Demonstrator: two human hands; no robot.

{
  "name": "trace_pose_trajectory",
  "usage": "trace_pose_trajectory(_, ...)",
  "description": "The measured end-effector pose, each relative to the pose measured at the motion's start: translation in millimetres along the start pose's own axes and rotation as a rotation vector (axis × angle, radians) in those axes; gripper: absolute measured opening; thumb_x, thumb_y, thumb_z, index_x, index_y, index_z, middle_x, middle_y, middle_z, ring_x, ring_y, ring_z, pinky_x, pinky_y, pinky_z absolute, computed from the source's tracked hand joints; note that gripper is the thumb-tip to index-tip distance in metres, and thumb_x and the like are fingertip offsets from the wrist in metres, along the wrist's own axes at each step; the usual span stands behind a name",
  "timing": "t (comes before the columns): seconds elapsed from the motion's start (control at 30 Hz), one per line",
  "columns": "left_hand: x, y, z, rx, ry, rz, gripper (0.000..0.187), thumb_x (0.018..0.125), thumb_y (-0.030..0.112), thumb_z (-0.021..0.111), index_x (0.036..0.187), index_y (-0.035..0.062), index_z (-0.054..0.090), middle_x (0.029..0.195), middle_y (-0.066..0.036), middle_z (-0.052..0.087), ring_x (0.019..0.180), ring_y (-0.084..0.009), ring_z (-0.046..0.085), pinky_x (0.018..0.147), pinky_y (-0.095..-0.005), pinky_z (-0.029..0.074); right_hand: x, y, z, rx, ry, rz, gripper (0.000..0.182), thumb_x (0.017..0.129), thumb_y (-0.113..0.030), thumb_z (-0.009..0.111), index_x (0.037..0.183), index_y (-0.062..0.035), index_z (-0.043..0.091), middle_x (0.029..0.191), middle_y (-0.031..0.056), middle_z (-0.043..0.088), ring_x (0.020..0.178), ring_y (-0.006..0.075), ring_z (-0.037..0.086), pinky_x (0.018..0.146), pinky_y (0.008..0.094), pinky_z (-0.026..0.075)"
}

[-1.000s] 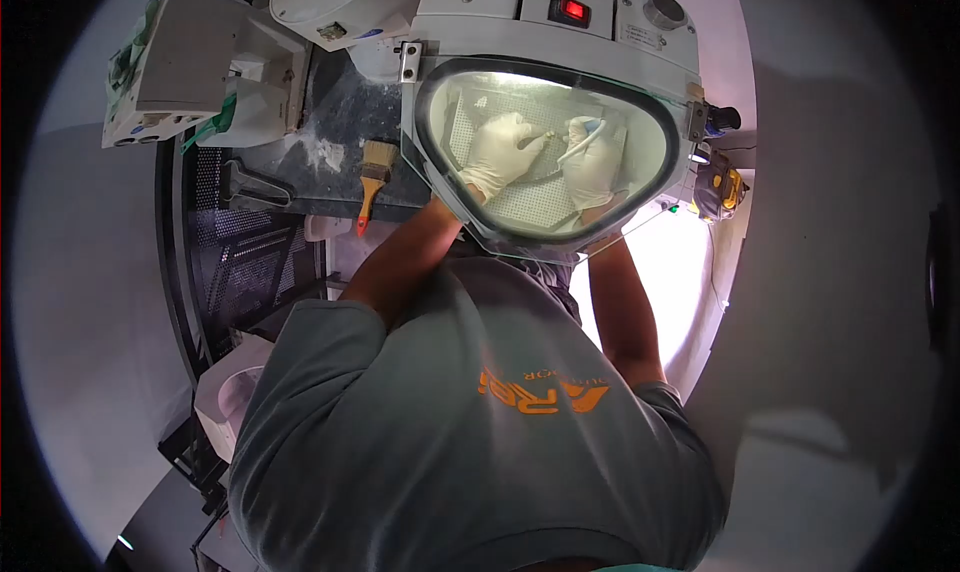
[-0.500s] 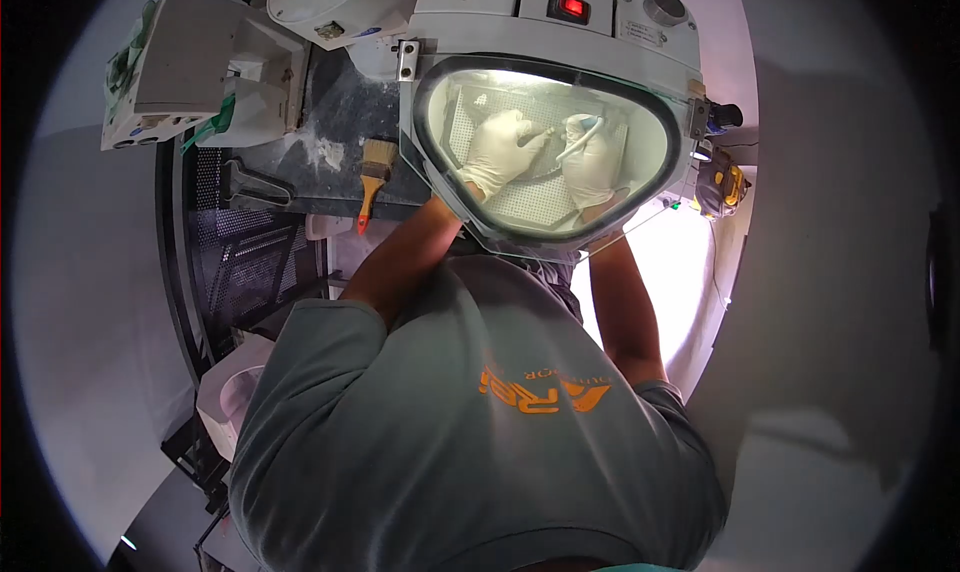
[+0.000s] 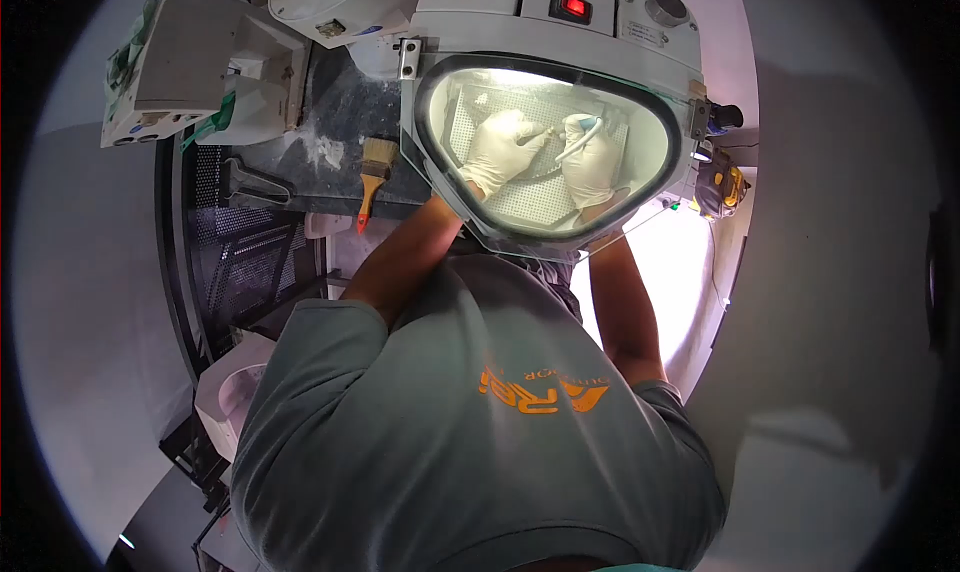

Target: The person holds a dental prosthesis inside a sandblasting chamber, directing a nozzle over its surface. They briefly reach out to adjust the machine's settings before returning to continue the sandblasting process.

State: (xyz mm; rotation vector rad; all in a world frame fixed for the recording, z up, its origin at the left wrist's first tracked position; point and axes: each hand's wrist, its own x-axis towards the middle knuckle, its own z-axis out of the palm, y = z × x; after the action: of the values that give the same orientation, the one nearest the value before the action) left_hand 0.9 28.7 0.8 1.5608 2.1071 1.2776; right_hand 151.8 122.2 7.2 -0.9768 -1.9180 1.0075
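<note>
Behind the window (image 3: 548, 238) of a lit blasting cabinet, both my hands wear white gloves. My left hand (image 3: 503, 152) is on the left side, its fingers pinched around a small piece (image 3: 549, 132) too small to make out. Opposite it, my right hand (image 3: 592, 167) grips a white pen-shaped blasting handpiece (image 3: 579, 142), tilted toward the small piece. A narrow gap lies between the two hands. Beneath them is a perforated grid floor (image 3: 528, 200).
A paintbrush (image 3: 374, 177) lies on the dusty dark bench left of the cabinet. Further left stand a white machine (image 3: 175, 67) and a metal bracket-like tool (image 3: 258, 185). A lit red switch (image 3: 573, 7) sits on top of the cabinet. A yellow-black tool (image 3: 722, 185) is at right.
Both hands stay in nearly the same place, the left still pinching the small piece and the right still gripping the handpiece. Only a very slight shift of the view shows.
</note>
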Motion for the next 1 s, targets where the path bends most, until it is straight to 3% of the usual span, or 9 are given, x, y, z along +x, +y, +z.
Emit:
trace_pose_trajectory(0.17, 0, -2, 2, 0.007, 0.017, 0.02, 0.019, 0.091, 0.028, 0.082, 0.093, 0.009, 0.083, 0.082, -0.012, 0.069, 0.08, -0.0347, 0.069, 0.074, -0.0459, 0.055, 0, 1, 0, -0.005, 0.001, -0.014, 0.013, 0.106, -0.018, 0.071, 0.102, -0.0063, 0.076, 0.084, 0.0124, 0.077, 0.076, 0.0245, 0.075, 0.069, 0.0358, 0.057)
trace_pose_trajectory(0.27, 1, -1, 0, 0.019, 0.008, 0.055, 0.016, 0.09, 0.024, 0.085, 0.095, 0.009, 0.084, 0.08, -0.012, 0.07, 0.077, -0.0341, 0.069, 0.072, -0.0443, 0.056, 1, -2, -1, 0.069, -0.029, 0.111, 0.017, 0.108, -0.019, 0.069, 0.102, -0.0041, 0.074, 0.081, 0.0103, 0.075, 0.072, 0.0212, 0.073, 0.065, 0.0355, 0.056)
trace_pose_trajectory(0.4, 1, 1, 1, 0.052, 0.015, 0.053, 0.018, 0.09, 0.025, 0.085, 0.094, 0.0078, 0.084, 0.08, -0.013, 0.071, 0.077, -0.0338, 0.07, 0.073, -0.0447, 0.056, 4, 6, 2, 0.236, 0.019, 0.222, 0.026, 0.114, -0.024, 0.063, 0.106, -0.0011, 0.071, 0.086, 0.0063, 0.074, 0.074, 0.013, 0.072, 0.055, 0.0278, 0.052)
trace_pose_trajectory(0.53, 1, 2, 1, 0.041, 0.041, 0.054, 0.019, 0.089, 0.026, 0.087, 0.093, 0.0078, 0.084, 0.081, -0.013, 0.071, 0.076, -0.0334, 0.07, 0.073, -0.0448, 0.056, 4, 12, 8, 0.169, 0.072, 0.148, 0.028, 0.11, -0.024, 0.067, 0.096, -0.0005, 0.071, 0.075, 0.0076, 0.069, 0.064, 0.0181, 0.066, 0.059, 0.0373, 0.05)
trace_pose_trajectory(0.7, 1, -2, 5, 0.068, 0.068, 0.113, 0.016, 0.086, 0.023, 0.089, 0.092, 0.009, 0.084, 0.078, -0.011, 0.068, 0.072, -0.0318, 0.068, 0.066, -0.0422, 0.055, 2, 11, 5, 0.101, 0.027, 0.16, 0.027, 0.109, -0.026, 0.068, 0.099, -0.0011, 0.072, 0.078, 0.0088, 0.072, 0.069, 0.0199, 0.069, 0.062, 0.038, 0.051)
trace_pose_trajectory(1.0, 2, 3, 0, 0.042, 0.042, 0.059, 0.016, 0.086, 0.022, 0.088, 0.094, 0.0086, 0.084, 0.079, -0.011, 0.068, 0.074, -0.0322, 0.068, 0.068, -0.0428, 0.055, 0, 11, 4, 0.116, 0.003, 0.187, 0.028, 0.109, -0.028, 0.07, 0.105, -0.0006, 0.073, 0.083, 0.0111, 0.075, 0.075, 0.0225, 0.072, 0.068, 0.0379, 0.055)
